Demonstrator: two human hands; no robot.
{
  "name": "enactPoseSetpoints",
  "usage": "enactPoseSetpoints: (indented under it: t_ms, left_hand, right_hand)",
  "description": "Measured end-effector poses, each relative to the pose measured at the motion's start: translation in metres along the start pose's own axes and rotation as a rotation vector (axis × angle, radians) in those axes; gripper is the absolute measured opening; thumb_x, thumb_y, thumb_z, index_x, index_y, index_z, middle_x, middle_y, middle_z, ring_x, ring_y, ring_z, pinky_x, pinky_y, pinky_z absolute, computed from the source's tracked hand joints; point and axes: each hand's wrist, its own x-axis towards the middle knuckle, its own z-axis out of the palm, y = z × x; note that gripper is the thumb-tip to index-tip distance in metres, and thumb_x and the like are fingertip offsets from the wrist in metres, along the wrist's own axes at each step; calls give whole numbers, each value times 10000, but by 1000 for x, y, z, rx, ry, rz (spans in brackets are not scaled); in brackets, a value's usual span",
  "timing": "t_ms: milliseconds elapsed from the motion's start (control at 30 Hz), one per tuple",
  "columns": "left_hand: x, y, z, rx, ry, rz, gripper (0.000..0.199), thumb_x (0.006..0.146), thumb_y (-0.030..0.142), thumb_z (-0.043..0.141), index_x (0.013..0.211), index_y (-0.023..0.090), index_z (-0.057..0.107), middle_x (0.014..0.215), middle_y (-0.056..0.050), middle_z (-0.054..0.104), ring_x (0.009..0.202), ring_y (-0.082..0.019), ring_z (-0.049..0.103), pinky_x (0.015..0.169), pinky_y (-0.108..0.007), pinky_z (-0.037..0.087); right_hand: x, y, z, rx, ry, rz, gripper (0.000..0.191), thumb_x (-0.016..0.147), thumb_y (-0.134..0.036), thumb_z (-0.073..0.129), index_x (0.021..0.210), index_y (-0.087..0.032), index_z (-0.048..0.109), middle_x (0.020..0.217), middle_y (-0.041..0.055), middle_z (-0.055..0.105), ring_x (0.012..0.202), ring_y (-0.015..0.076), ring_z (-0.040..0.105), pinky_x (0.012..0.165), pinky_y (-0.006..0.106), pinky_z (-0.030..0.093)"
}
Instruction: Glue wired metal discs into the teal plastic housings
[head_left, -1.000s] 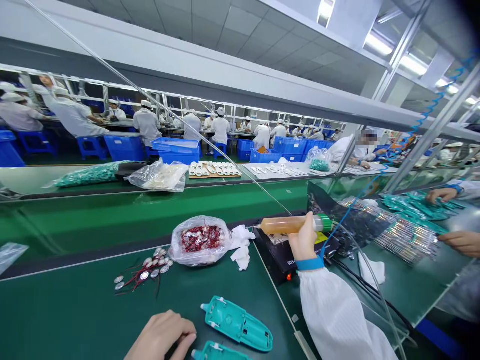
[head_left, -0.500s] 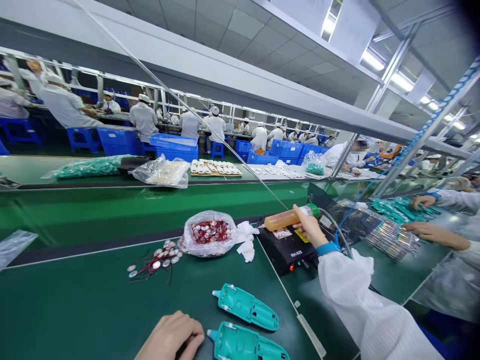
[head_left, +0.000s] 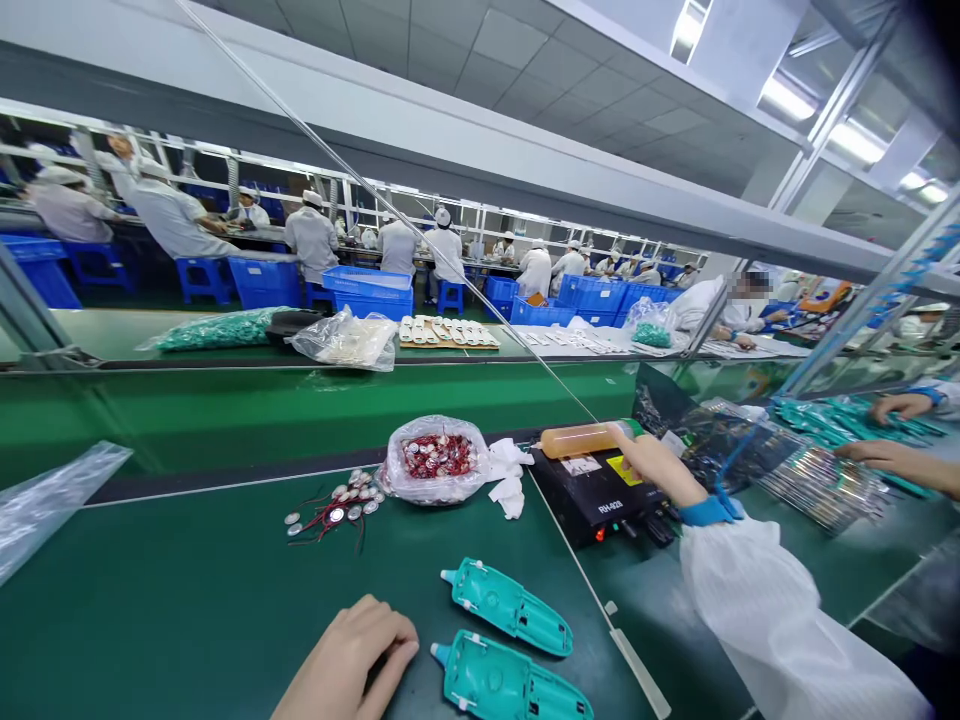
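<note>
My left hand (head_left: 358, 650) rests on the green work surface with loosely curled fingers and nothing visible in it. Close to its fingertips lie two teal plastic half-shells (head_left: 517, 680) with pale blue tips, the farther shell (head_left: 511, 605) parallel to the nearer. At the right, my right hand (head_left: 660, 465) reaches over a black RH-928 control box (head_left: 589, 495). Its outstretched fingers touch the green-capped end of a dispensing syringe (head_left: 577, 441) filled with amber liquid, which lies across the top of the box. The undersides of those fingers are hidden.
A clear bag (head_left: 435, 460) holds red-wired round discs, with a loose pile of them (head_left: 349, 505) beside it. White tissue (head_left: 510, 475) lies by the box. A co-worker's hand (head_left: 892, 460) is near bagged metal rods (head_left: 821, 485) at right. A metal bar (head_left: 420, 240) crosses the view.
The syringe has levelled out on the box, and my right hand has drawn back along it toward its capped end. My left hand stays beside the shells. The view has swung slightly left.
</note>
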Motion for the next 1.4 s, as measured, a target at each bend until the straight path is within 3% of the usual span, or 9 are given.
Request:
enactPoseSetpoints:
  t_ms: [133,300,367,500,667,900,1100,1233,1400]
  left_hand:
    - [25,14,-23,174,148,82,285,928,301,394,808,228,642,804,-25,677,793,-200,609,751,-327,498]
    - [99,30,-49,330,211,23,231,930,169,428,876,165,652,919,-65,680,953,-220,597,869,-388,474]
    - [129,30,-49,377,187,-33,140,927,221,519,937,151,640,989,-50,664,986,-206,605,890,-418,480]
    - [163,27,-38,435,124,-167,255,905,326,589,1102,165,594,1124,-61,626,960,-196,628,838,-411,528]
    - [169,23,-30,488,92,-272,279,906,325,587,1131,161,580,1133,-65,621,964,-202,629,827,-412,536]
    - [165,28,-34,529,75,-230,248,908,321,583,1095,158,595,1101,-56,635,952,-196,632,834,-413,530]
    - [157,40,-60,524,231,-177,192,908,262,577,1065,155,600,1030,-39,645,986,-209,611,888,-449,483]
    - [157,44,-80,425,348,-149,180,892,144,489,976,165,647,960,-57,655,934,-214,624,835,-357,480]
    - [146,35,-94,211,442,-158,190,811,232,498,838,182,679,864,-55,694,853,-234,651,788,-316,477]
  right_hand:
    - [-34,-12,6,102,-63,-176,489,896,-500,425,532,-181,494,365,-16,443,339,98,394,410,239,297]
    - [-76,-31,33,343,-242,-429,412,796,-561,465,594,-202,475,405,-51,444,312,74,324,357,205,220]
    - [-85,-37,45,420,-295,-512,407,780,-565,492,595,-203,470,420,-55,452,319,70,330,360,199,230]
    - [-91,-38,66,542,-310,-605,406,807,-555,491,604,-204,461,436,-53,449,347,78,358,381,205,266]
    - [-87,-27,80,635,-214,-645,384,855,-499,485,610,-203,469,456,-54,415,393,86,356,406,215,286]
    - [-88,-16,71,674,-80,-705,347,887,-417,477,618,-200,503,482,-43,428,409,92,363,412,228,279]
    - [-92,-14,73,636,-53,-776,343,886,-397,485,604,-202,504,471,-40,438,403,97,372,415,233,289]
    - [-92,-14,77,600,-39,-806,341,896,-380,473,604,-205,489,478,-38,442,422,103,397,435,236,300]
    - [-92,-17,80,554,-23,-857,334,899,-362,459,604,-206,473,491,-38,433,444,108,393,460,249,285]
